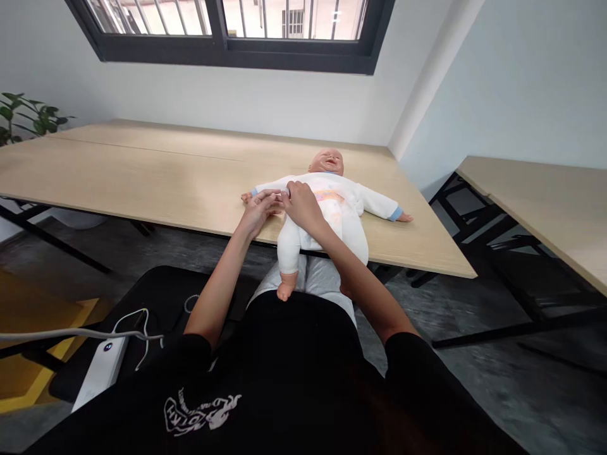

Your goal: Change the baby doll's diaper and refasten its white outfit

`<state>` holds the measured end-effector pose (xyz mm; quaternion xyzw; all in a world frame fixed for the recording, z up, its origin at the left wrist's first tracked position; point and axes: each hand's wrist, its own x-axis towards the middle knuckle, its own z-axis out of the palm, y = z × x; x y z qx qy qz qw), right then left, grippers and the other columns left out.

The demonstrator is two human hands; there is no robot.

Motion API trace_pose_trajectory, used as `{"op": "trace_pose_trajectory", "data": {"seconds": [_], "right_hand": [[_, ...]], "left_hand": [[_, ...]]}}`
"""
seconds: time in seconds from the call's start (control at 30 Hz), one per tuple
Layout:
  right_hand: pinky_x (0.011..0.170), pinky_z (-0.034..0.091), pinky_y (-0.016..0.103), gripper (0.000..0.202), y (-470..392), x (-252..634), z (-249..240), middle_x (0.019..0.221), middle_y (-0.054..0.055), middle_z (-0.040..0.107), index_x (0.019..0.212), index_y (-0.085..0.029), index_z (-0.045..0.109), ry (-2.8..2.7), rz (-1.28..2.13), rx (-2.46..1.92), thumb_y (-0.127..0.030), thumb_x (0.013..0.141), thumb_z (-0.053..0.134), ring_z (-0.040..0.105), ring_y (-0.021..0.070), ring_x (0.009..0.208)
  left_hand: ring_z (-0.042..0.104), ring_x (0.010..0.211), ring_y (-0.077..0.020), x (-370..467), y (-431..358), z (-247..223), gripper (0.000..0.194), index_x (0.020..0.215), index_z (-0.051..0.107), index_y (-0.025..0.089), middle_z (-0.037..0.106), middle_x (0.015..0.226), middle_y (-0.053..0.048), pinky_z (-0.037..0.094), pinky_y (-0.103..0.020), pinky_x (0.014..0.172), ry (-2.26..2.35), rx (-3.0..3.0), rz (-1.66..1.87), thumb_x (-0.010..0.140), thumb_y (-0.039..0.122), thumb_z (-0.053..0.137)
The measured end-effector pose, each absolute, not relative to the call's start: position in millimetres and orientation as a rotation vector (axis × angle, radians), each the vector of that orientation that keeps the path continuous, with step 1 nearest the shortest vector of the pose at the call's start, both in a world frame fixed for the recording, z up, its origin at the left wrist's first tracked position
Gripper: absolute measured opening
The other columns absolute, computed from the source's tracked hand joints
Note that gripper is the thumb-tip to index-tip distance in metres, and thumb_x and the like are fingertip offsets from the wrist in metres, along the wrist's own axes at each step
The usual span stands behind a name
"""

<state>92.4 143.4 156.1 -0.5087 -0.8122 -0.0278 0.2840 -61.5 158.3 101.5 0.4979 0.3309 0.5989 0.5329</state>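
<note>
Doll: the doll (332,205) is lying face up on the bench (180,164), mostly to the right of the fingers; its head (327,163) is resting beyond them, and a bare foot (286,287) is extending past the bench's near edge, below them.
White suit: the white suit (349,189) is covering the doll, its blue cuffs showing to either side of the fingers.
Left hand: the left hand (255,213) is resting at the doll's side with its fingers slightly curved and spread; whether they are gripping anything, one cannot tell.
Right hand: the right hand (303,203) is lying over the doll's side, its fingers bending toward the left hand's; their grip is hidden.
Chair: below and left of the fingers, a black chair (161,297) is carrying a white device (102,370).
Surroundings: a window (296,60) is facing the fingers, a plant (40,120) is standing far left, and another table (535,196) is standing well to their right.
</note>
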Motion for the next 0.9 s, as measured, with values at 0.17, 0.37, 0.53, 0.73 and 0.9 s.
{"op": "trace_pose_trajectory", "data": {"seconds": [0.17, 0.37, 0.53, 0.73, 0.9], "right_hand": [[0.091, 0.045, 0.038, 0.024, 143.2, 97.9, 172.1, 0.107, 0.014, 0.068, 0.103, -0.015, 0.065, -2.043, -0.114, -1.452, -0.023, 0.106, 0.043, 0.059, 0.0292, 0.105], [0.089, 0.044, 0.037, 0.025, 137.4, 110.1, 190.7, 0.111, 0.014, 0.065, 0.101, -0.015, 0.067, -1.963, -0.19, -1.487, -0.021, 0.103, 0.042, 0.059, 0.0282, 0.105], [0.075, 0.044, 0.032, 0.025, 124.9, 112.1, 189.9, 0.113, 0.012, 0.065, 0.105, -0.016, 0.067, -1.915, -0.151, -1.587, -0.026, 0.104, 0.044, 0.06, 0.0225, 0.088], [0.084, 0.046, 0.035, 0.021, 119.2, 109.2, 187.5, 0.111, 0.014, 0.067, 0.093, -0.016, 0.068, -1.938, -0.269, -1.469, -0.018, 0.098, 0.048, 0.059, 0.0267, 0.104], [0.086, 0.046, 0.038, 0.023, 120.9, 128.9, 186.3, 0.108, 0.013, 0.068, 0.09, -0.016, 0.067, -1.861, -0.196, -1.575, -0.023, 0.099, 0.047, 0.062, 0.028, 0.099]], "left_hand": [[0.063, 0.126, -0.0266, -50.2, 157.8, 103.9, 0.052, 0.118, 0.07, 0.02, 0.071, 0.129, -0.011, 0.051, -0.037, 0.106, 0.804, 1.529, 1.357, 0.077, 0.049, 0.084], [0.059, 0.132, -0.0292, -14.3, 172.4, 123.5, 0.05, 0.114, 0.067, 0.019, 0.069, 0.127, -0.012, 0.047, -0.042, 0.114, 0.695, 1.712, 1.429, 0.084, 0.059, 0.074], [0.064, 0.112, -0.0287, 1.1, 195.5, 123.9, 0.033, 0.089, 0.063, 0.018, 0.07, 0.101, -0.009, 0.054, -0.043, 0.101, 0.79, 1.8, 1.351, 0.084, 0.047, 0.076], [0.063, 0.115, -0.0308, -7.3, 211.5, 109.9, 0.014, 0.083, 0.064, 0.016, 0.071, 0.108, -0.013, 0.048, -0.048, 0.109, 1.083, 1.979, 1.303, 0.085, 0.029, 0.068], [0.045, 0.146, -0.031, -16.8, 198.0, 107.9, 0.027, 0.107, 0.075, 0.021, 0.063, 0.144, -0.011, 0.031, -0.051, 0.126, 1.063, 2.082, 1.226, 0.091, 0.041, 0.065]]}}
